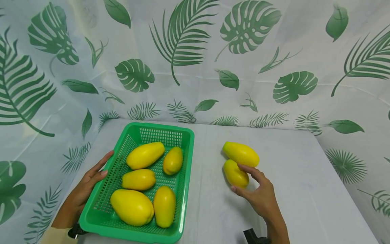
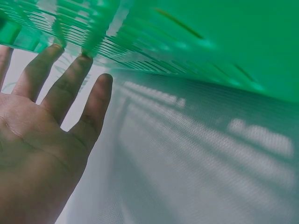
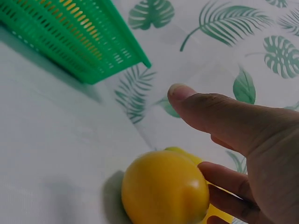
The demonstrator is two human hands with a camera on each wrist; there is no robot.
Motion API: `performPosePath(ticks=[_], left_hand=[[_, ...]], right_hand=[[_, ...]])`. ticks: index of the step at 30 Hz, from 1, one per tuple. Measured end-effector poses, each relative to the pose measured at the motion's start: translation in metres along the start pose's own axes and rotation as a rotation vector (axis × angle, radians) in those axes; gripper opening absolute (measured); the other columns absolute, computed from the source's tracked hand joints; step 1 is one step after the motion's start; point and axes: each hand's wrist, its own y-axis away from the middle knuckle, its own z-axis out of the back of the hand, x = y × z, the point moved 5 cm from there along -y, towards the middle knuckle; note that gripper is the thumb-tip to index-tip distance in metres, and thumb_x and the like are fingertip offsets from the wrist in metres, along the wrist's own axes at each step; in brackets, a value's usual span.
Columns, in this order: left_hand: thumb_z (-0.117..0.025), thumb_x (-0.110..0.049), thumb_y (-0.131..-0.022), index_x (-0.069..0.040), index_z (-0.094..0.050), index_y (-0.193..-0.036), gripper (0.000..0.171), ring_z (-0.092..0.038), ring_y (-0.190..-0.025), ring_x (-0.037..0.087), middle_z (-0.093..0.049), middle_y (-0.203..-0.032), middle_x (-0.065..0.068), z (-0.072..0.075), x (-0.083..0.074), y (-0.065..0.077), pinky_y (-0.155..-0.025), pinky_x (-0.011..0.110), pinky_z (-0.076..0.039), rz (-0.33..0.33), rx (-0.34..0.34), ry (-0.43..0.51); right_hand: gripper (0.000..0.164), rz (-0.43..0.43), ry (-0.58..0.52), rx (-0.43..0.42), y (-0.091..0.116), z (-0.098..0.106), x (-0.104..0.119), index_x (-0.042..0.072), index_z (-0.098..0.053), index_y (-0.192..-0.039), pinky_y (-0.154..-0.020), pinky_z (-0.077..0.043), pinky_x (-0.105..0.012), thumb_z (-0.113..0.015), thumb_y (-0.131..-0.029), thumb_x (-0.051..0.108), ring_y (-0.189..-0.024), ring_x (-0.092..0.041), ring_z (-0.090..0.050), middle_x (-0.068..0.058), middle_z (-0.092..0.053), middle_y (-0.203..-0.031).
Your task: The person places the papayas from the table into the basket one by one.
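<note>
A green plastic basket with slotted walls stands on the left, holding several yellow papayas. At its left side is my left hand; in the left wrist view, its mostly straight fingers touch the basket's wall. My right hand is at a smaller papaya on the white cloth. The right wrist view shows fingertips against this papaya's side, with the thumb raised apart from it. Just behind lies a longer papaya with a greenish tip, partly hidden in the right wrist view.
A white cloth covers the table. White sheets with green leaf prints hang behind and at both sides. A dark strap with a black device is on the right wrist.
</note>
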Motion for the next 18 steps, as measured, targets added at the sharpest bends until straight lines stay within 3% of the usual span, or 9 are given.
performPosePath(ticks=[9, 15, 18], left_hand=[[-0.020, -0.004, -0.116, -0.030, -0.005, -0.173, 0.065, -0.058, -0.143, 0.013, -0.044, -0.168, -0.013, 0.001, 0.001, 0.000, -0.108, 0.036, -0.059, 0.001, 0.012, 0.028], [-0.019, -0.003, -0.116, -0.030, -0.006, -0.173, 0.065, -0.059, -0.142, 0.013, -0.045, -0.167, -0.011, 0.000, 0.002, 0.000, -0.107, 0.036, -0.059, -0.006, 0.024, 0.033], [-0.020, -0.003, -0.116, -0.030, -0.006, -0.173, 0.065, -0.059, -0.142, 0.013, -0.045, -0.167, -0.011, 0.000, 0.002, 0.000, -0.107, 0.036, -0.059, -0.007, 0.023, 0.030]], right_hand=[[0.072, 0.051, -0.011, 0.030, -0.005, -0.011, -0.014, 0.025, -0.066, -0.144, -0.115, -0.048, -0.040, -0.097, -0.079, 0.029, -0.136, -0.017, -0.056, 0.003, -0.066, -0.146], [0.072, 0.060, -0.064, 0.112, -0.008, -0.027, -0.019, 0.028, -0.065, -0.144, -0.118, -0.046, -0.054, -0.097, -0.079, 0.028, -0.141, -0.023, -0.055, 0.004, -0.064, -0.149], [0.074, 0.033, -0.069, 0.153, -0.007, -0.035, -0.021, 0.028, -0.064, -0.145, -0.115, -0.047, -0.053, -0.098, -0.078, 0.027, -0.137, -0.025, -0.057, 0.003, -0.062, -0.151]])
